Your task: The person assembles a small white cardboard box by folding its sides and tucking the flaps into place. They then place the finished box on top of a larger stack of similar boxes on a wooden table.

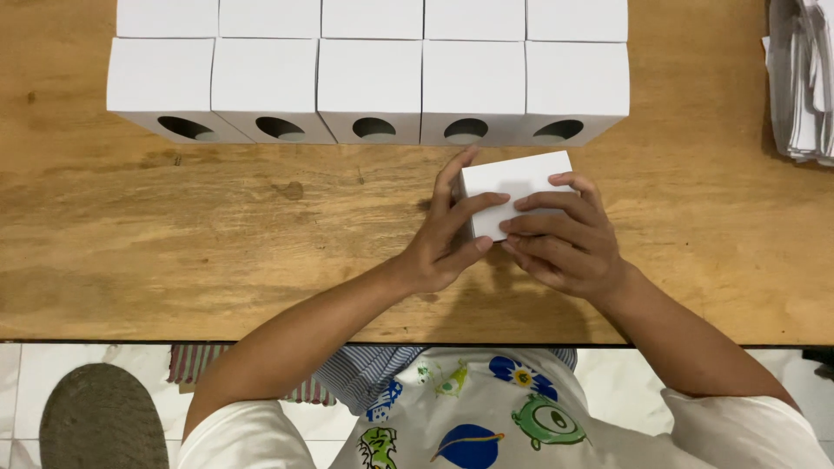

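Note:
A small white cardboard box [508, 180] rests on the wooden table [174, 234] just in front of me. My left hand [443, 239] grips its left side, fingers wrapped over the near corner. My right hand [569, 243] lies over its right and near side, fingers spread across the top. Both hands hold the same box.
Two rows of several white boxes [369, 82] stand at the far side of the table, the near row showing round cut-out holes. A stack of flat white sheets [804, 78] lies at the far right. Below the table edge, tiled floor and a dark round mat [100, 421] show.

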